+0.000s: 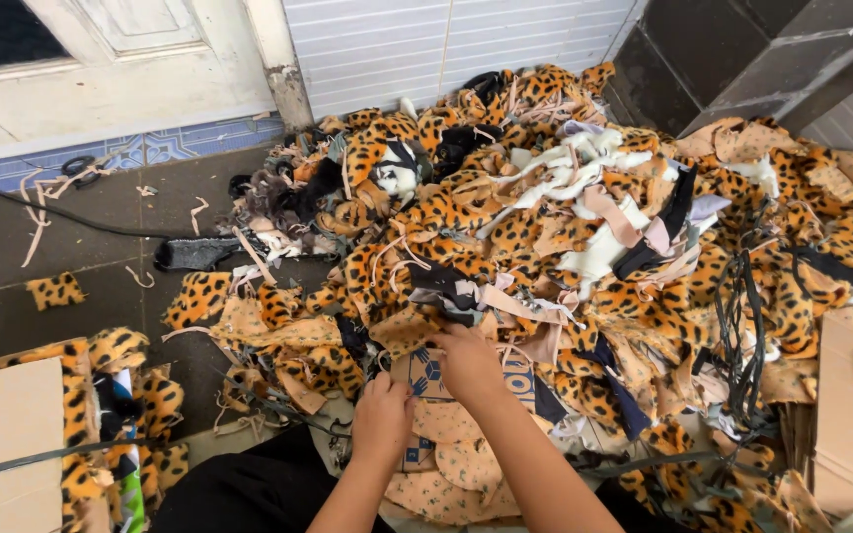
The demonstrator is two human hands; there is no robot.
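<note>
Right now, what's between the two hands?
In the head view, a bit of printed cardboard shows between the left hand and the right hand, with leopard-print scraps lying over it.

Large heap of leopard-print fabric scraps point(545, 227) covers dark floor point(12, 247), mixed with white, pink and black strips. Left hand point(381, 418) closed on edge of a cardboard piece point(426, 380) with blue print, lying under the scraps. Right hand point(466, 360) just beside it, fingers dug into the heap's near edge. Black cable point(51, 212) runs across floor at left. White door point(120, 59) behind. Plain cardboard sheet point(2, 444) at lower left.
</note>
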